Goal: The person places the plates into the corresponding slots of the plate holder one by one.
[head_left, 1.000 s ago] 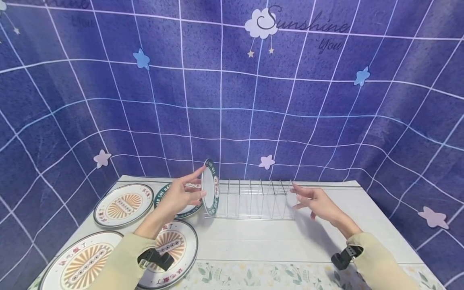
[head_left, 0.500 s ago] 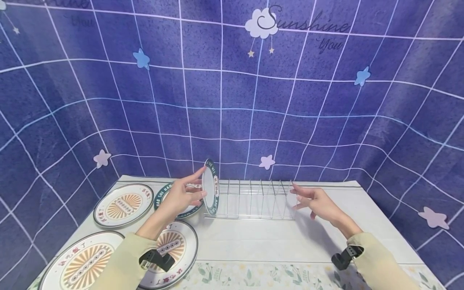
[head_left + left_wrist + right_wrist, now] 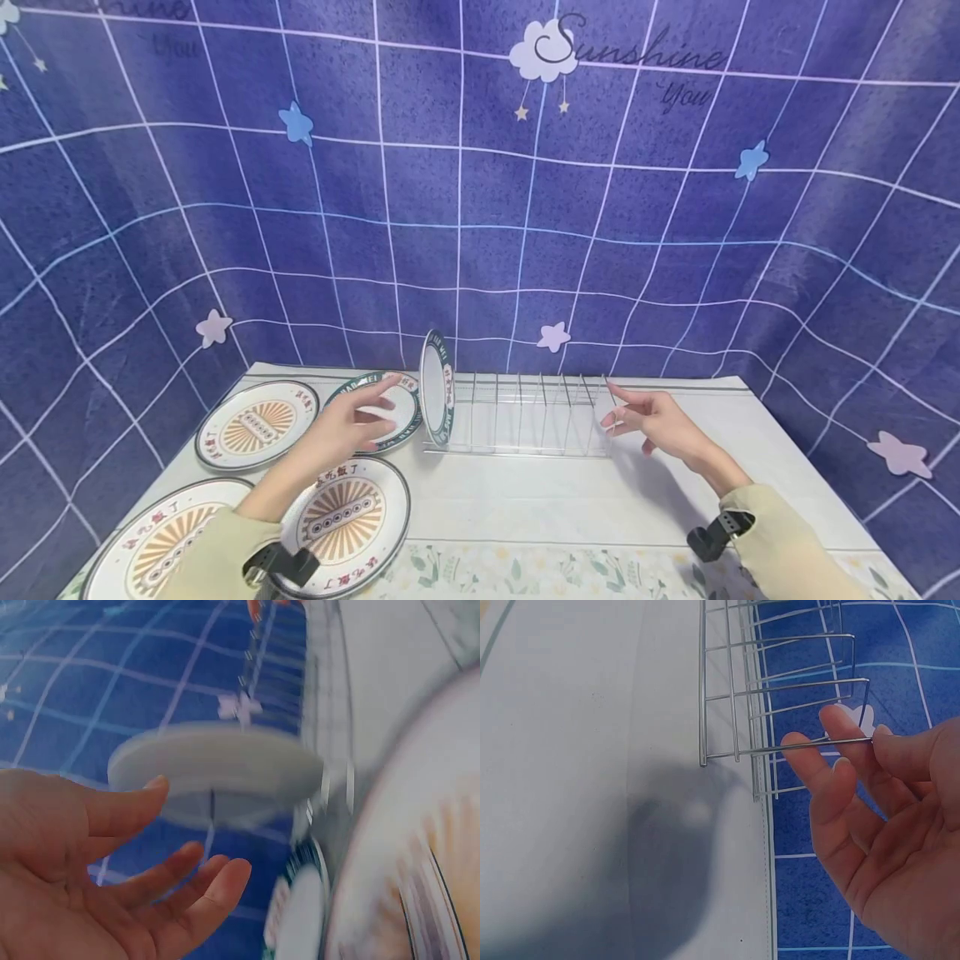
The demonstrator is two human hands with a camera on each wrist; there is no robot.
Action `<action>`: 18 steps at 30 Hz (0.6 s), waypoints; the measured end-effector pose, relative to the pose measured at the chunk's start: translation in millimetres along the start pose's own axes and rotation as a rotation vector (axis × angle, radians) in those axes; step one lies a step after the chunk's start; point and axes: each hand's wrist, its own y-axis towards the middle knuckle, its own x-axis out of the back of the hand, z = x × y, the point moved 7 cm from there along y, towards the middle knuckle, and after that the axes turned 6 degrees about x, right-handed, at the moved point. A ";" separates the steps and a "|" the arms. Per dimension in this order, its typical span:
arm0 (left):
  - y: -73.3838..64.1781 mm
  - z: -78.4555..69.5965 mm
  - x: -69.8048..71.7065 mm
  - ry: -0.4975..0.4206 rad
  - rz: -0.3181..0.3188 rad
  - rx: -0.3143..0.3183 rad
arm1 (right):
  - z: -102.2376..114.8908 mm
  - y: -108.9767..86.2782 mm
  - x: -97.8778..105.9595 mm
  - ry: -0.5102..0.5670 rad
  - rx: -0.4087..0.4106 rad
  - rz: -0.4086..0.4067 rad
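Observation:
A small green-rimmed plate stands on edge in the leftmost slot of the wire dish rack. Just left of it is my left hand, its fingers apart and holding nothing. In the left wrist view that hand shows a gap between its fingertips and the plate's blurred back. At the rack's right end, my right hand pinches the end wire between thumb and fingers, as the right wrist view of the rack shows. Beneath the left hand lies another green-rimmed plate.
Larger white plates with orange sunburst centres lie flat at the left: one at the back, one in front, and one partly under the left sleeve. A blue grid-patterned cloth hangs behind the white tabletop.
My left hand has let go of the upright plate and drawn back to the left. The plate stays in the rack. My right hand keeps its place at the rack's end.

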 end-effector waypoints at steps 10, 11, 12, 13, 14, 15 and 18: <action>-40.9 62.4 57.9 0.232 0.024 0.015 | 4.6 -0.4 0.6 0.008 -0.003 -0.003; -43.8 66.1 60.0 0.256 0.033 0.023 | 5.1 -0.6 0.3 0.008 -0.004 -0.002; -46.2 69.4 61.4 0.265 0.043 0.034 | 5.5 -0.7 0.0 0.009 -0.004 0.000; -48.3 72.1 62.0 0.271 0.056 0.043 | 5.8 -0.7 -0.4 0.008 -0.004 0.002; -49.9 74.1 62.2 0.277 0.068 0.050 | 5.9 -0.8 -0.7 0.007 -0.004 0.002; -51.0 75.6 62.0 0.280 0.082 0.051 | 5.8 -0.6 -1.1 0.006 -0.004 0.003; -52.4 77.7 59.4 0.257 0.122 0.058 | 5.0 0.6 -2.4 0.006 -0.002 0.003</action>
